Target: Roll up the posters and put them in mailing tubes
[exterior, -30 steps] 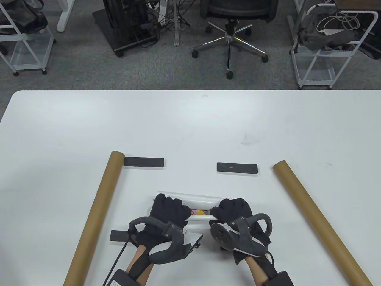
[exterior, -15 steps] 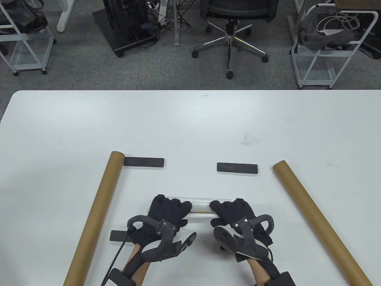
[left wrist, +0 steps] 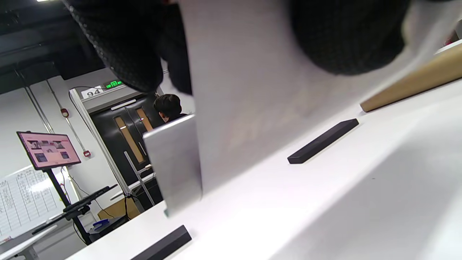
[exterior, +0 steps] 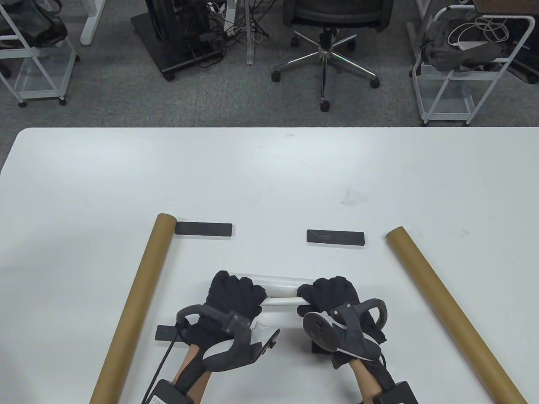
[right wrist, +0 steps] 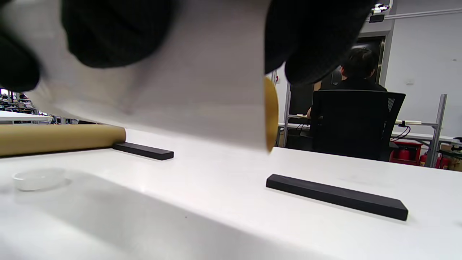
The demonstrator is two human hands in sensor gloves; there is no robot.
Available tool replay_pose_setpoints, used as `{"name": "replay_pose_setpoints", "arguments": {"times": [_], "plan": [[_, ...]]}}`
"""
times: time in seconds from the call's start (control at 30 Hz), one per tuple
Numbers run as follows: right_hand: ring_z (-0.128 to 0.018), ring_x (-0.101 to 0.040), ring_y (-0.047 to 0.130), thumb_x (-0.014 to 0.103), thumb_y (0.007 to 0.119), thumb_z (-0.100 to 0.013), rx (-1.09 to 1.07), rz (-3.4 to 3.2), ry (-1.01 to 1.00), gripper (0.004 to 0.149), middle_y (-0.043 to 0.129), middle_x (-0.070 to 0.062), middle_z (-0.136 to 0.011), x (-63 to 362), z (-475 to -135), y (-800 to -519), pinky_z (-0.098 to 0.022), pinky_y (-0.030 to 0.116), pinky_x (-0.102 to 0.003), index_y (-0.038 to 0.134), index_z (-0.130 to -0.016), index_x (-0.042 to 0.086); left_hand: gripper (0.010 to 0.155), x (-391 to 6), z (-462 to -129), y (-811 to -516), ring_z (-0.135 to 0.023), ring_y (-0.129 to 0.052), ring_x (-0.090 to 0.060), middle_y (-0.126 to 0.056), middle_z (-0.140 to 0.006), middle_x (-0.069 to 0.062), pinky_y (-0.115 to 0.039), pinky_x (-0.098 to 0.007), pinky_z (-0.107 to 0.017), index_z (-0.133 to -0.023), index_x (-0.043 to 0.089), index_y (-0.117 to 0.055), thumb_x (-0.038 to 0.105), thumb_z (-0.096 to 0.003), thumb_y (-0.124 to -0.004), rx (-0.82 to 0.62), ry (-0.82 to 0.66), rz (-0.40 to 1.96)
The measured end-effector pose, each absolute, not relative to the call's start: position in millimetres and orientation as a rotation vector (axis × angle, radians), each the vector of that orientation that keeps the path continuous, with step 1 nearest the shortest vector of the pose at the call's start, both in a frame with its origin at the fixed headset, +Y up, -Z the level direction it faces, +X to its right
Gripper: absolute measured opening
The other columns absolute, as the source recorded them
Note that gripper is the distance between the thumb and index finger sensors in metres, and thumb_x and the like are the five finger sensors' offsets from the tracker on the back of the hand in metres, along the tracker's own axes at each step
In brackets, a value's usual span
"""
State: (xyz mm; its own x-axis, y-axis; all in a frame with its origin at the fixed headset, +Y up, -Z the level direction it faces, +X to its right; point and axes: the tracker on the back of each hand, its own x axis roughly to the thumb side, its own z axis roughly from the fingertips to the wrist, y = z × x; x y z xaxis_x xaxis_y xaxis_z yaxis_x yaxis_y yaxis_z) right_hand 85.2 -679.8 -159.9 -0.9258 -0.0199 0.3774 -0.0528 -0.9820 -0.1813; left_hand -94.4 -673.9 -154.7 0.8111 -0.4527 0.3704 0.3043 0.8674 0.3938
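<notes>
Both the left hand (exterior: 236,294) and right hand (exterior: 332,294) curl round a rolled poster (exterior: 280,290), apparently just off the table (exterior: 269,176), between two cardboard tubes (exterior: 134,303)

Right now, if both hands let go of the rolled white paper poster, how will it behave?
The rolled white paper poster would probably spring open: both the left hand and the right hand grip it, and nothing visible binds it. Being round on the smooth white table, it may also roll. It looks thin and hollow, so likely light and easily creased.
</notes>
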Motion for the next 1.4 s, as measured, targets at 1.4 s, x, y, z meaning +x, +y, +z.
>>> {"name": "replay_pose_setpoints", "arguments": {"times": [1.4], "plan": [[-0.063,-0.029,0.091,0.039,0.074,-0.043,0.567,3.081,-0.226,0.042,0.086,-0.002,-0.076,88.2,-157.9,-689.2,-0.066,0.070,-0.061,0.078,-0.083,0.025,0.040,-100.8,-157.9,-681.5,-0.067,-0.098,-0.008,-0.090,-0.078,0.017,-0.078,-0.044,-0.075,-0.082,0.045,-0.075,0.052,-0.0422,-0.073,0.288,-0.453,-0.331]]}}
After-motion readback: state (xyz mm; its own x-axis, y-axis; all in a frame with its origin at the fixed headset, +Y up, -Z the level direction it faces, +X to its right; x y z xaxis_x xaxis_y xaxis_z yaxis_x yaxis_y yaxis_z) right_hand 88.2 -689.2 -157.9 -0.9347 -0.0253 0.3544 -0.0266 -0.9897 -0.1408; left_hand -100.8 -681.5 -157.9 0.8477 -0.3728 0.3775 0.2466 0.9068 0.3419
